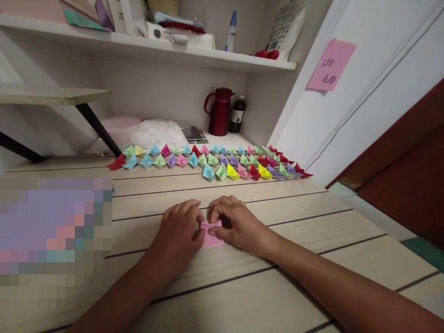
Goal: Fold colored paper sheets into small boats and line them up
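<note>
A small piece of pink paper (214, 239) lies on the striped wooden table between my hands, its far edge folded or raised. My left hand (182, 226) pinches its left side with curled fingers and thumb. From the right, my right hand (236, 222) grips the paper's upper right part, with the thumb laid across it. The fingers partly cover the folds, so the exact shape is hidden. Beyond my hands stand rows of small folded paper boats (182, 160) in many colours.
A blurred-out patch (52, 222) covers the table's left side. Behind the boats are a red thermos jug (220, 113), a dark bottle (237, 114) and a white plastic bag (157, 134). A shelf (222, 54) hangs above. A pink note (332, 64) sticks to the right wall.
</note>
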Demonstrator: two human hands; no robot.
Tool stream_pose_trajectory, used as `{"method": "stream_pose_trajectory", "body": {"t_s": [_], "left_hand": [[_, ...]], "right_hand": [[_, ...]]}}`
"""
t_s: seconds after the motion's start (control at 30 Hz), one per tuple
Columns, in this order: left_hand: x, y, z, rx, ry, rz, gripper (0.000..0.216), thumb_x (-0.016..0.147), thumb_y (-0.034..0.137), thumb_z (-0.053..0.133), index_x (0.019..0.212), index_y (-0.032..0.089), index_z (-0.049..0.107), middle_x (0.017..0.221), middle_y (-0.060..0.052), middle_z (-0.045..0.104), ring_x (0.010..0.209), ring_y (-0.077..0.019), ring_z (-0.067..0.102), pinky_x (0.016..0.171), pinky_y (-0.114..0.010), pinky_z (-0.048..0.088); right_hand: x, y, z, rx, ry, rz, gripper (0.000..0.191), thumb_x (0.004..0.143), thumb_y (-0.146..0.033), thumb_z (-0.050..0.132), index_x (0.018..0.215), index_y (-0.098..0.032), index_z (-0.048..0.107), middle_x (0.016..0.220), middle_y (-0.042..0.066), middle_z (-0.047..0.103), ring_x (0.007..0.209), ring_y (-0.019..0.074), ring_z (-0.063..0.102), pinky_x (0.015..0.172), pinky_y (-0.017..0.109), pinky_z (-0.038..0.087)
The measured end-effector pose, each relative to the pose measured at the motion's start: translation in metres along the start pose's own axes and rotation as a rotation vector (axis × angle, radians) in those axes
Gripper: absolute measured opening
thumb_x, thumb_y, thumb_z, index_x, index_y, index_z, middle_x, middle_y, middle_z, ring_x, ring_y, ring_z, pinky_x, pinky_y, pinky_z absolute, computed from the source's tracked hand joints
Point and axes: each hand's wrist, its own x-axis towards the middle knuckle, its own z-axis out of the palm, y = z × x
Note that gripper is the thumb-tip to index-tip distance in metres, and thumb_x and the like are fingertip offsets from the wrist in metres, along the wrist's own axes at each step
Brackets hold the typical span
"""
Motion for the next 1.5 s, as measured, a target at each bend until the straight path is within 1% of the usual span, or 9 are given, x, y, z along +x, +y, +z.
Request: {"method": "stream_pose_trajectory", "body": {"t_s": [0.4, 0.6, 0.7, 0.77, 1.03, 1.17, 1.27, 1.33, 1.5], "left_hand": [[-0.001, 0.004, 0.001, -0.063, 0.02, -0.042, 0.016, 0.069, 0.011, 0.057, 0.078, 0.022, 0.052, 0.119, -0.008, 0.063, 0.12, -0.0263, 0.052, 0.1, -0.047, 0.034], [0.0, 0.006, 0.002, -0.108, 0.073, -0.04, 0.033, 0.072, 0.013, 0.06, 0.104, 0.021, 0.059, 0.116, -0.008, 0.065, 0.112, -0.0256, 0.056, 0.101, -0.047, 0.036], [0.001, 0.008, 0.0, -0.188, 0.074, -0.021, 0.011, 0.076, 0.015, 0.06, 0.082, 0.023, 0.065, 0.109, -0.005, 0.066, 0.107, -0.0232, 0.059, 0.097, -0.043, 0.039], [0.001, 0.01, -0.003, -0.245, 0.11, -0.027, 0.013, 0.077, 0.015, 0.06, 0.068, 0.022, 0.064, 0.102, -0.003, 0.068, 0.102, -0.0219, 0.06, 0.096, -0.041, 0.039], [0.002, 0.015, -0.01, -0.77, 0.154, -0.283, 0.013, 0.074, 0.03, 0.065, 0.067, 0.02, 0.069, 0.086, -0.004, 0.069, 0.085, -0.02, 0.064, 0.079, -0.029, 0.047], [0.001, 0.018, -0.011, -0.925, 0.153, -0.389, 0.016, 0.071, 0.035, 0.067, 0.069, 0.019, 0.071, 0.086, -0.004, 0.071, 0.084, -0.0202, 0.064, 0.077, -0.027, 0.047], [0.001, 0.021, -0.014, -1.021, 0.173, -0.455, 0.017, 0.07, 0.035, 0.069, 0.072, 0.019, 0.074, 0.086, -0.003, 0.074, 0.084, -0.02, 0.064, 0.078, -0.027, 0.047], [0.001, 0.023, -0.013, -1.099, 0.167, -0.482, 0.018, 0.068, 0.036, 0.072, 0.074, 0.019, 0.076, 0.08, -0.003, 0.075, 0.082, -0.0205, 0.065, 0.079, -0.028, 0.048], [0.003, 0.018, -0.002, -1.245, 0.162, -0.573, 0.027, 0.055, 0.04, 0.081, 0.07, 0.018, 0.077, 0.061, -0.003, 0.071, 0.064, -0.0205, 0.064, 0.07, -0.033, 0.049]], "right_hand": [[-0.003, -0.005, 0.0, 0.21, -0.019, 0.095, 0.027, 0.072, -0.011, 0.073, 0.091, -0.022, 0.058, 0.076, -0.004, 0.058, 0.072, 0.0131, 0.052, 0.067, 0.025, 0.036], [-0.005, -0.004, 0.006, 0.336, 0.015, 0.001, 0.035, 0.077, -0.01, 0.066, 0.107, -0.024, 0.056, 0.073, -0.006, 0.054, 0.065, 0.011, 0.05, 0.065, 0.024, 0.038], [-0.005, -0.008, 0.002, 0.248, 0.084, -0.077, 0.034, 0.077, -0.008, 0.067, 0.106, -0.024, 0.058, 0.075, -0.005, 0.059, 0.075, 0.0131, 0.055, 0.081, 0.03, 0.038], [-0.005, -0.011, -0.001, 0.26, 0.127, -0.098, 0.035, 0.078, -0.009, 0.067, 0.108, -0.025, 0.059, 0.08, -0.004, 0.061, 0.08, 0.0146, 0.056, 0.085, 0.033, 0.038], [0.001, 0.0, -0.002, 0.771, 0.123, 0.052, 0.058, 0.073, -0.024, 0.078, 0.123, -0.025, 0.049, 0.09, 0.0, 0.057, 0.082, 0.0149, 0.055, 0.073, 0.028, 0.045], [0.002, 0.0, 0.0, 0.859, 0.081, 0.152, 0.057, 0.067, -0.029, 0.082, 0.117, -0.023, 0.055, 0.084, -0.002, 0.056, 0.076, 0.0135, 0.052, 0.068, 0.026, 0.042], [0.002, -0.002, -0.001, 0.847, 0.061, 0.188, 0.033, 0.064, -0.034, 0.083, 0.082, -0.016, 0.061, 0.069, -0.004, 0.052, 0.064, 0.0101, 0.045, 0.059, 0.022, 0.036], [0.001, -0.002, -0.003, 0.807, 0.074, 0.228, 0.037, 0.064, -0.039, 0.082, 0.062, -0.015, 0.054, 0.059, -0.006, 0.044, 0.056, 0.0079, 0.036, 0.052, 0.021, 0.028], [-0.001, -0.006, -0.008, 0.809, 0.074, 0.209, 0.035, 0.069, -0.042, 0.078, 0.066, -0.015, 0.056, 0.062, -0.004, 0.049, 0.059, 0.0088, 0.039, 0.053, 0.021, 0.029]]}}
